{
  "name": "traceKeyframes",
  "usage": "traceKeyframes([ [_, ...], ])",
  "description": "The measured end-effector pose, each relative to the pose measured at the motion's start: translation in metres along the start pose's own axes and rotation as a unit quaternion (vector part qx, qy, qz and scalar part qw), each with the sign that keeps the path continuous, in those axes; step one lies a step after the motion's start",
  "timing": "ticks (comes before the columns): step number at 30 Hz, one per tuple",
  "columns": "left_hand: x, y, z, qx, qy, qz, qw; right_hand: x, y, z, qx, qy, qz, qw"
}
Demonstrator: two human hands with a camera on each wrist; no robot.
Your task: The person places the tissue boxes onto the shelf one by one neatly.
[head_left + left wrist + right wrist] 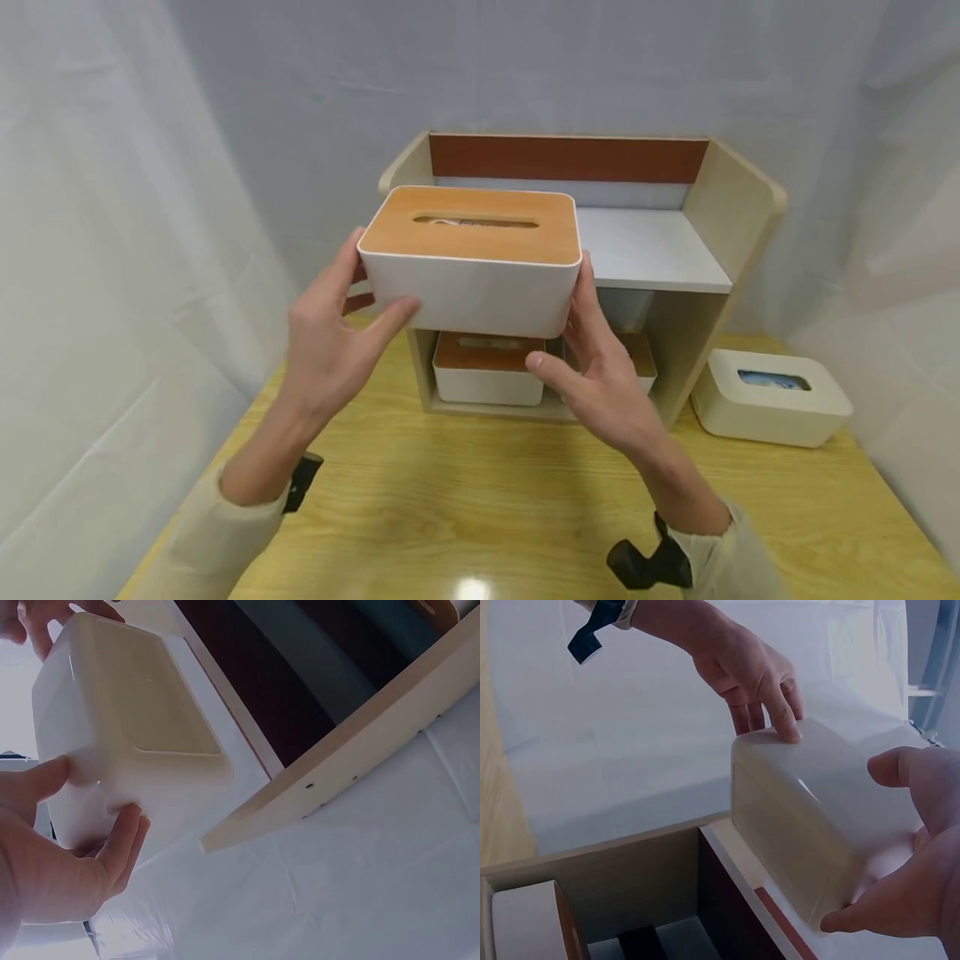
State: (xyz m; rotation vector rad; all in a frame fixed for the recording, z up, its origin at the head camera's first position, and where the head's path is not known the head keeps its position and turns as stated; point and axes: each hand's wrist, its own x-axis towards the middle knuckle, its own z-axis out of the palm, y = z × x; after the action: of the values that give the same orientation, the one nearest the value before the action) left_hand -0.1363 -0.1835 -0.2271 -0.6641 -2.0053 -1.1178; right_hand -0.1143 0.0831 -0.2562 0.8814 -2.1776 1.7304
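A white tissue box with a light wooden lid hangs in the air before the shelf's upper board, held level between both hands. My left hand grips its left end, thumb on the front face. At the opposite end, my right hand holds the box by its side, its thumb standing off the front. The left wrist view shows the pale underside of the tissue box and the left fingers against its end. Something faint shows inside the lid's slot.
A small wooden shelf unit with a white upper board stands on the wood-grain table. Two similar boxes, one left and one right, sit in its lower compartment. A cream tissue box lies to the right.
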Motion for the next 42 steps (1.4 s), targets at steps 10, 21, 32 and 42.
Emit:
traceKeyframes([
  [10, 0.019, -0.021, 0.018, -0.023, -0.046, -0.034, 0.9981, 0.018, 0.013, -0.016, -0.003, -0.002, 0.024, 1.0],
  [21, 0.034, -0.032, 0.027, -0.021, -0.121, -0.055, 0.9909, 0.042, 0.023, -0.029, 0.013, -0.009, 0.051, 0.999],
  [32, 0.042, -0.031, 0.035, -0.027, -0.189, -0.102, 0.9763, 0.068, 0.028, -0.036, -0.018, 0.006, 0.087, 0.996],
  [42, 0.05, -0.034, 0.051, 0.025, -0.197, -0.163, 0.9664, 0.077, 0.033, -0.041, -0.041, 0.009, 0.097, 0.994],
])
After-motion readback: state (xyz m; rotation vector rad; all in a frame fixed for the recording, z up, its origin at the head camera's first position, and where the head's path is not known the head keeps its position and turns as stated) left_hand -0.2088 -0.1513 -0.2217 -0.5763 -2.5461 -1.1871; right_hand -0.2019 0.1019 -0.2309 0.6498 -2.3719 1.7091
